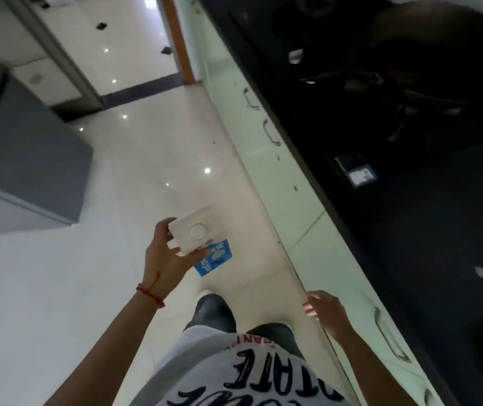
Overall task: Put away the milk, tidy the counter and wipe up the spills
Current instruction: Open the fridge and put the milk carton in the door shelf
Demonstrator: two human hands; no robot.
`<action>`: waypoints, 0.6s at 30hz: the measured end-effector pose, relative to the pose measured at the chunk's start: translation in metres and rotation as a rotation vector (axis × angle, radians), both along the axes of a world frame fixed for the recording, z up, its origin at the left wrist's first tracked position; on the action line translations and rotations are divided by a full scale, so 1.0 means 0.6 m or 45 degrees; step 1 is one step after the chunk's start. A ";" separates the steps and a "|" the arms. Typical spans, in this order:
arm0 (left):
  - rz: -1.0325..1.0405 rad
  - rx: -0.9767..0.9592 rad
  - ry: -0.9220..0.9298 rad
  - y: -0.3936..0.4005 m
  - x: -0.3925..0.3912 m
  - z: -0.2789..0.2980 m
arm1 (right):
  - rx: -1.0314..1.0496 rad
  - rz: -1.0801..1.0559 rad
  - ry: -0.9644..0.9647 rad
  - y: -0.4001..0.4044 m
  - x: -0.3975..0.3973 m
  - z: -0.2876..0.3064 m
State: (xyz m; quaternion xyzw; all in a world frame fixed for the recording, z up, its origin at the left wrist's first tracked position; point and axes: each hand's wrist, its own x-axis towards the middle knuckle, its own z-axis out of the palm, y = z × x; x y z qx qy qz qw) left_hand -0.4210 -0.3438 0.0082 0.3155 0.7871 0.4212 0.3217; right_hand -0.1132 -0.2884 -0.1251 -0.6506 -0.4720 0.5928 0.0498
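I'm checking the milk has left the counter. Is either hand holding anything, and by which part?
The left hand grips the milk carton near its white top end. The right hand holds nothing.

red string bracelet (pixel 150 294), white shirt with black lettering (pixel 234 376), dark trousers (pixel 213 313)

Counter (pixel 410 230) right of milk carton (pixel 202 244)

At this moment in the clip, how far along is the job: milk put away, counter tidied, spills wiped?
Nothing looks finished. In hand: the left hand grips the milk carton over the floor, away from the dark counter, so it is off the counter but not yet stored. The right hand hangs open and empty beside the cabinet fronts. Left: storing the milk, tidying the blurred items on the counter, and wiping; no cloth shows.
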 end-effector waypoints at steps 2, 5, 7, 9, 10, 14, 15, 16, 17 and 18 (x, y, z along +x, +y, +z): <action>0.148 -0.030 0.005 -0.041 -0.044 -0.012 | -0.002 0.082 -0.024 0.009 -0.043 0.002; 0.356 -0.067 -0.025 -0.092 -0.121 -0.033 | -0.031 0.091 -0.071 0.024 -0.112 -0.002; 0.486 -0.096 -0.066 -0.122 -0.178 -0.045 | -0.075 0.068 -0.091 0.034 -0.166 -0.001; 0.592 -0.103 -0.079 -0.146 -0.233 -0.049 | -0.098 0.075 -0.113 0.043 -0.225 0.000; 0.630 -0.104 -0.073 -0.155 -0.260 -0.051 | -0.099 0.090 -0.123 0.048 -0.256 0.000; 0.748 -0.112 -0.073 -0.176 -0.360 -0.051 | -0.097 0.211 -0.150 0.074 -0.385 -0.006; 0.776 -0.107 -0.071 -0.177 -0.384 -0.048 | -0.099 0.244 -0.146 0.083 -0.418 -0.006; 0.805 -0.095 -0.067 -0.176 -0.407 -0.044 | -0.100 0.272 -0.141 0.091 -0.450 -0.006; 0.831 -0.080 -0.061 -0.175 -0.427 -0.040 | -0.097 0.295 -0.134 0.099 -0.481 -0.005; 0.858 -0.062 -0.057 -0.172 -0.448 -0.036 | -0.092 0.319 -0.130 0.108 -0.511 -0.006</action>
